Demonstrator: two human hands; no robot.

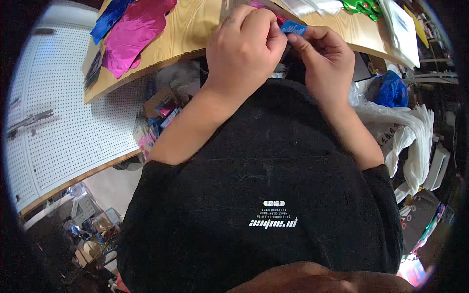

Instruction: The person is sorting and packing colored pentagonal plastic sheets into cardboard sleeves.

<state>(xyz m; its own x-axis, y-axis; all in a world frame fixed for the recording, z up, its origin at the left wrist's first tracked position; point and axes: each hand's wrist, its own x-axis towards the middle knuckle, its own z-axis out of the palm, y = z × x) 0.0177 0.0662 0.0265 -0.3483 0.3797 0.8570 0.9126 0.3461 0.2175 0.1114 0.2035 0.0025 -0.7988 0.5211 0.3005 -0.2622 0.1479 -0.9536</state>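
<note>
Black short-sleeved shirt (273,176); white print

A light wooden table (195,29) carries 1 pink foil sheet (132,34) and 1 blue one (110,17). Farther right lie a green foil piece (361,7) and what look like white sheets (403,29).

A small blue tab (293,28), flat and roughly rectangular, sits pinched between the fingers (273,34) of the left hand (244,49) and the right hand (327,61), just over the near edge of the wooden surface (190,29). It lies almost level, tilted slightly (light print shows on its face). A strip of pink (279,18) behind it possibly belongs to the same piece.
</note>
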